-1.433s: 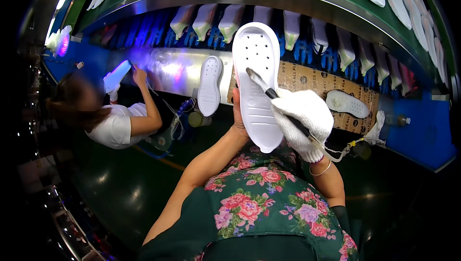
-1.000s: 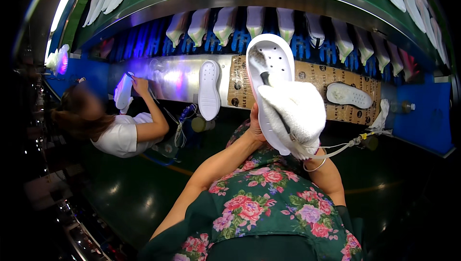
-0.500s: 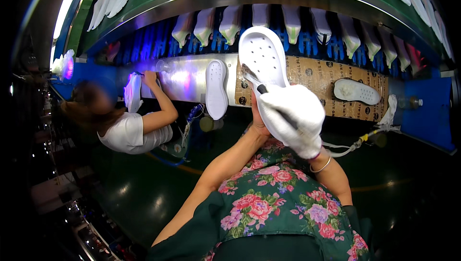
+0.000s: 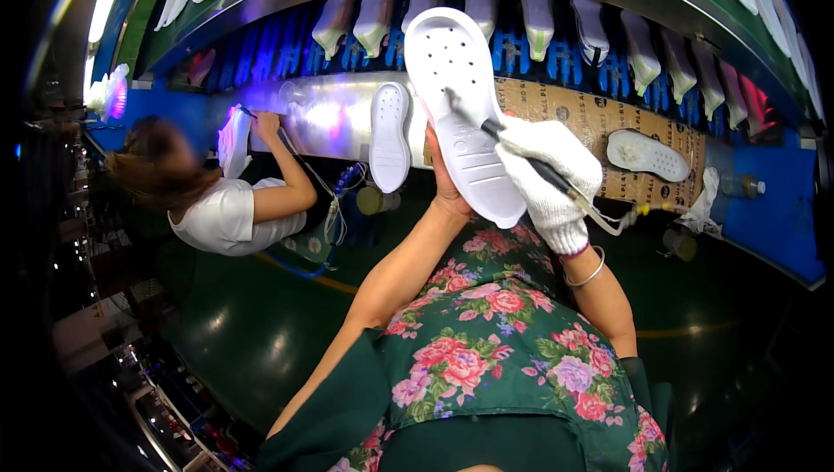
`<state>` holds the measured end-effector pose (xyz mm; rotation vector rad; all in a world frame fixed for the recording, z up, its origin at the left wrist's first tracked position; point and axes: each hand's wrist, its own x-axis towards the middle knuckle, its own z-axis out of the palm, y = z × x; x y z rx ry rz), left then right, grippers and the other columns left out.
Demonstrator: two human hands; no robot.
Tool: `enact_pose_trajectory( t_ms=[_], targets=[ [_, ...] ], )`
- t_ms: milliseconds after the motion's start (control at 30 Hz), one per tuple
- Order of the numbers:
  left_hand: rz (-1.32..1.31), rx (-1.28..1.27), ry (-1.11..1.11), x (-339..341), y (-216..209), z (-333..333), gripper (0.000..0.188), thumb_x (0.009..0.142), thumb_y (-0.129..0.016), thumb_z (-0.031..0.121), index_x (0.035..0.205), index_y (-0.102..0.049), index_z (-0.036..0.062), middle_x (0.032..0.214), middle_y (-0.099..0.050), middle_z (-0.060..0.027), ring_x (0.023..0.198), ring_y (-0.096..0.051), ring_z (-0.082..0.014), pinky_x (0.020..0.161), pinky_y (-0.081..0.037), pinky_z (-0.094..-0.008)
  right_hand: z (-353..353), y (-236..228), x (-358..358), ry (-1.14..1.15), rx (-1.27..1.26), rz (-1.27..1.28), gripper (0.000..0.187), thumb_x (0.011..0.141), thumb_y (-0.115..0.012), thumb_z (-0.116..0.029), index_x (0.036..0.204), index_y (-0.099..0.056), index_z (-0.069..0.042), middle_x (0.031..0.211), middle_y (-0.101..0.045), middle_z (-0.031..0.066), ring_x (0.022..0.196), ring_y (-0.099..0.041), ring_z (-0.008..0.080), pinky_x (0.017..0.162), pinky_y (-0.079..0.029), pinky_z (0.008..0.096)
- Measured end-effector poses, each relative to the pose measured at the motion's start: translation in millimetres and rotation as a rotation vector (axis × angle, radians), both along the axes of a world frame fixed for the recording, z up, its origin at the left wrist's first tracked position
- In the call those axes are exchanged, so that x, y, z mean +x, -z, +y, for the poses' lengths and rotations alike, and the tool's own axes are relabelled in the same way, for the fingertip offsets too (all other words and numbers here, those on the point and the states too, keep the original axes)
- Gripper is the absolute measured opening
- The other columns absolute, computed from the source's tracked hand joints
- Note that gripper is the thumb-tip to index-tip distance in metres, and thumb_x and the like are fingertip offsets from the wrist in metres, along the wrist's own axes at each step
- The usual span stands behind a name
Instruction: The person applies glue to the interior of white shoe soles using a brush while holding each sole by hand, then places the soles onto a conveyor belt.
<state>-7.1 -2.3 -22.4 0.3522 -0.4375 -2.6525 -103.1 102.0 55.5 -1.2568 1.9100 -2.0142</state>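
Observation:
My bare left hand (image 4: 444,178) grips a white shoe sole (image 4: 478,168) by its left edge, with part of the hand hidden beneath it. The sole is tilted, its broad holed end pointing away from me and its grooved end close to my apron. In a white knitted glove, my right hand (image 4: 556,168) is closed around a brush (image 4: 492,128) with a dark handle and a pale tube trailing from it. The blurred bristles are over the middle of the sole; whether they touch it I cannot tell.
Another white sole (image 4: 388,137) lies on the metal bench (image 4: 334,116); one more (image 4: 647,156) rests on brown cardboard (image 4: 573,142). Behind, shoe uppers (image 4: 539,24) hang in a row on blue holders. At left a co-worker (image 4: 230,216) handles a shoe. A clear bottle (image 4: 741,185) lies at right.
The brush has gone from the sole's left edge to its middle. The sole has shifted slightly left and away, and my right hand has turned, baring more of the grooved end.

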Motion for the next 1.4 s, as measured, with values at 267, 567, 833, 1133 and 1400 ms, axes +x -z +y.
enact_pose_trajectory(
  t_ms=[267, 567, 833, 1133, 1400],
  targets=[
    [0.289, 0.172, 0.160, 6, 9, -16, 0.110, 0.073, -0.047, 0.088, 0.151, -0.028, 0.0129, 0.141, -0.048, -0.0174, 0.124, -0.049, -0.0487, 0.104, -0.040, -0.0646, 4, -7, 10, -0.221, 0.037, 0.132, 0.020, 0.073, -0.077, -0.005, 0.093, -0.076, -0.008, 0.088, -0.073, 0.0065, 0.080, -0.069, 0.0238, 0.084, -0.052, 0.0375],
    [0.256, 0.187, 0.198, 5, 14, -27, 0.103, 0.077, -0.046, 0.086, 0.150, -0.030, 0.0139, 0.138, -0.049, -0.0162, 0.119, -0.053, -0.0491, 0.095, -0.047, -0.0658, 9, 1, 19, -0.308, 0.027, 0.278, 0.025, 0.071, -0.078, -0.005, 0.095, -0.074, -0.011, 0.094, -0.072, 0.0103, 0.084, -0.070, 0.0271, 0.075, -0.053, 0.0350],
    [0.182, 0.130, 0.227, 8, -6, -41, 0.111, 0.073, -0.058, 0.080, 0.152, -0.025, 0.0101, 0.140, -0.043, -0.0275, 0.113, -0.055, -0.0491, 0.089, -0.053, -0.0606, 8, 13, 15, -0.306, 0.077, 0.422, 0.031, 0.075, -0.075, -0.008, 0.105, -0.074, -0.017, 0.099, -0.072, 0.0064, 0.081, -0.067, 0.0262, 0.072, -0.053, 0.0346],
    [0.316, 0.010, 0.487, 7, -10, -69, 0.110, 0.072, -0.063, 0.075, 0.151, -0.029, 0.0072, 0.137, -0.047, -0.0247, 0.098, -0.059, -0.0440, 0.081, -0.054, -0.0511, 10, 7, 27, -0.355, 0.080, 0.346, 0.025, 0.072, -0.078, -0.005, 0.095, -0.075, -0.014, 0.089, -0.072, 0.0072, 0.076, -0.068, 0.0252, 0.068, -0.053, 0.0340],
    [0.161, 0.044, 0.469, 3, -20, -69, 0.108, 0.063, -0.074, 0.072, 0.144, -0.042, 0.0083, 0.129, -0.052, -0.0191, 0.107, -0.054, -0.0406, 0.089, -0.051, -0.0493, 18, 11, 21, -0.293, 0.154, -0.065, 0.015, 0.077, -0.076, -0.006, 0.092, -0.075, -0.010, 0.083, -0.072, 0.0067, 0.074, -0.067, 0.0227, 0.067, -0.053, 0.0322]
  ],
)
